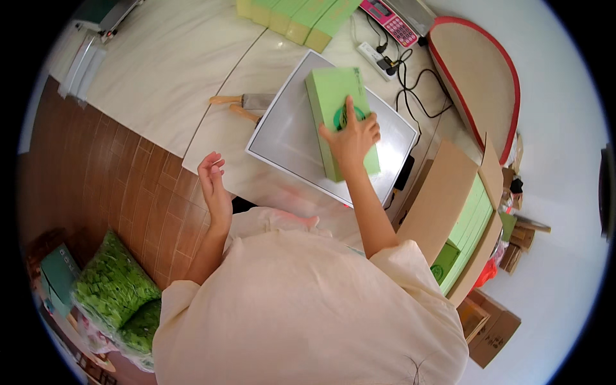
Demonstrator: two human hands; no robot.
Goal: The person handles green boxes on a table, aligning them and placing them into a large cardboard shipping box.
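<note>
A long light-green box (346,151) with a darker round mark rests on a flat silver platform (289,138) with a white rim. My right hand (353,140) spans the top of this box, thumb at its left edge and fingers at its right edge, with the index finger stretched along it. My left hand (215,189) hangs in the air left of the platform, its fingers loosely bent and apart, holding nothing. Near it, two wooden handles (226,100) stick out from the platform's left side; one has a flat metal blade.
More green boxes (298,19) stand in a row at the far table edge. A pink keypad device (391,22), a white power strip (377,61) and black cables lie far right. An open carton (443,199) holding green boxes is at right. Bags of green packets (119,282) sit lower left.
</note>
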